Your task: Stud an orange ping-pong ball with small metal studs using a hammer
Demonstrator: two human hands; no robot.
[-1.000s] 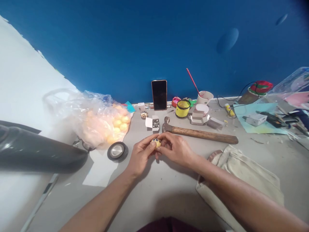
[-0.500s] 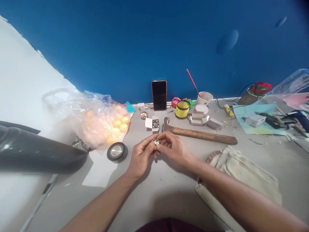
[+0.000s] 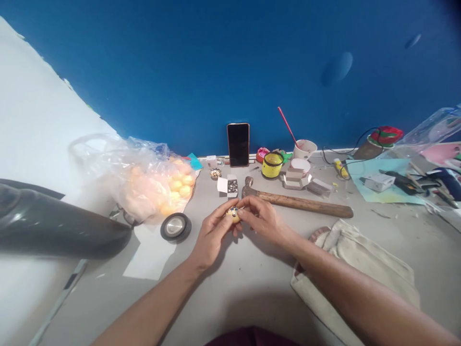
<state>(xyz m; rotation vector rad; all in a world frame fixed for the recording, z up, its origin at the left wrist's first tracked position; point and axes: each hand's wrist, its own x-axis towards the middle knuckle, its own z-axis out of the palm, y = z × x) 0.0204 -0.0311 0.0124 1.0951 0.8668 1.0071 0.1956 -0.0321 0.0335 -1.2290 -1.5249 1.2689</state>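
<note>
Grey worktop (image 3: 252,274), cluttered. Clear plastic bag (image 3: 144,178) of yellow balls at left; wooden-handled hammer (image 3: 302,203) lies just beyond the hands. Centre: left hand (image 3: 212,235) and right hand (image 3: 264,221) meet just above the worktop, each grip pinched shut on one studded yellow ball (image 3: 233,214), near the open box of studs (image 3: 232,186). Ball judged light, thin-shelled, smooth, easily dented; best held by fingertips on bare shell between studs.

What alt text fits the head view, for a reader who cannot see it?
The left hand and right hand pinch a small yellow ball with dark studs over a grey table. Behind them lie a hammer and an open box of small metal pieces; a clear bag of yellow balls sits left, a phone leans against the blue wall.
</note>
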